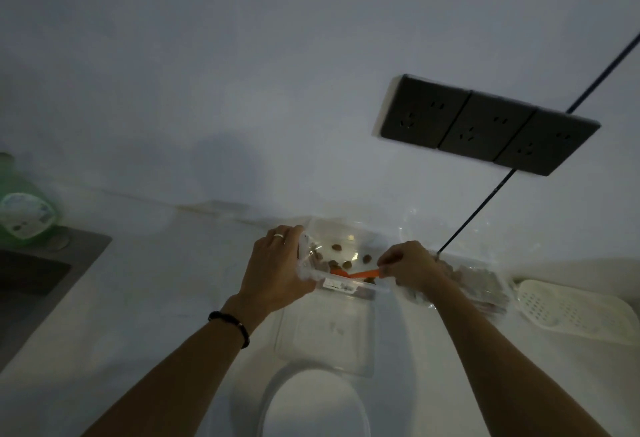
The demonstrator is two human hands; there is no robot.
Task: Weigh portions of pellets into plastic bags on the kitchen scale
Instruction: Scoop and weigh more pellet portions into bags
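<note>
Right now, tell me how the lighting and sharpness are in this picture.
Head view: dim and bluish overall, a soft shadow on the wall; wide-angle bending skews the sockets; the clear box, pellets and bottle look soft; no glare.

A green bottle (24,208) and sink (38,274) lie far left of the hands; sockets (485,125) above; a white perforated tray (575,308) right.

Left hand (277,263) gripping the left wall of a clear plastic container (341,244) at twelve o'clock. Right hand (410,263) pinching an orange scoop (360,274) over its near rim. Few brown pellets (336,247) inside (dim light). Clear lid (327,331) at six o'clock of it, bagged pellets (481,284) at three.
</note>
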